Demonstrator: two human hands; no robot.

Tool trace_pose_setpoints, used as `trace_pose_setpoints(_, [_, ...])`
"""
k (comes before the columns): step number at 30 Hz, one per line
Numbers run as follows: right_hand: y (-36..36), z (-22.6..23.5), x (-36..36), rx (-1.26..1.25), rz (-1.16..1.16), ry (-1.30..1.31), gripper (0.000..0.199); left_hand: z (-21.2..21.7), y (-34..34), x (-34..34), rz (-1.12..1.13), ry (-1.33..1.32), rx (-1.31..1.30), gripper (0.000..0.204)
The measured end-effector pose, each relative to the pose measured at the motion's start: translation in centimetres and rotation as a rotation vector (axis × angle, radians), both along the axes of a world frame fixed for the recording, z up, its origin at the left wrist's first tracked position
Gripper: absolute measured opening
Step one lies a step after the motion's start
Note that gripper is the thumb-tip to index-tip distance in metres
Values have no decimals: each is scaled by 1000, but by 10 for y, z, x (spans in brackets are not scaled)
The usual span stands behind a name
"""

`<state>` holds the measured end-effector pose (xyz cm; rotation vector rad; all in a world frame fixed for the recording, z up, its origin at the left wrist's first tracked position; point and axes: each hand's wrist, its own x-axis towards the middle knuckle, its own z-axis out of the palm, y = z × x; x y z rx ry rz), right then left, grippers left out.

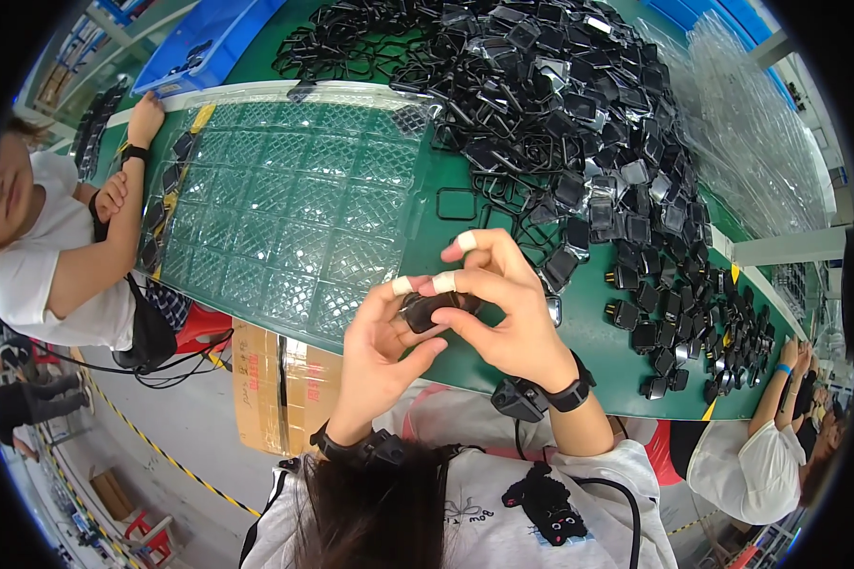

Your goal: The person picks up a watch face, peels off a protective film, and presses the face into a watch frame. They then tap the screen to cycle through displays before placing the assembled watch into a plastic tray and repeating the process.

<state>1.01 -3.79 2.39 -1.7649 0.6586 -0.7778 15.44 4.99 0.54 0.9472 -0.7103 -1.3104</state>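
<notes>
My left hand point(381, 343) and my right hand point(503, 313) meet over the near edge of the green table point(465, 356), both gripping one small black plastic part point(434, 307) between thumbs and fingers. Several fingertips wear white finger cots. A clear plastic tray point(294, 204) with a grid of pockets lies just left of my hands; a few pockets along its left edge hold black parts. A large heap of black frames and parts point(560, 104) spreads to the right and behind my hands.
A person in white sits at the left, arm point(114, 237) resting by the tray's edge. Another person's hand point(789, 356) reaches in at the far right. A blue crate point(199, 43) stands at the back left, stacked clear trays point(750, 133) at the back right, a cardboard box point(280, 384) under the table.
</notes>
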Motion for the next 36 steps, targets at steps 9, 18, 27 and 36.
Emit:
trace_pose_setpoints(9, [1,4,1,-111,-8,-80,27,2,6,-7,115,-86,28,43])
trace_pose_setpoints(18, [6,0,1,-158,44,-115,22,1,11,-7,280,-299,-153,26])
trace_pose_setpoints(27, [13,-12,10,-188,-90,-124,16,-3,-1,3,212,-385,-184,23])
trace_pose_setpoints(36, [16,-19,7,-147,-112,-219,15,-8,0,-3,287,-311,-241,19])
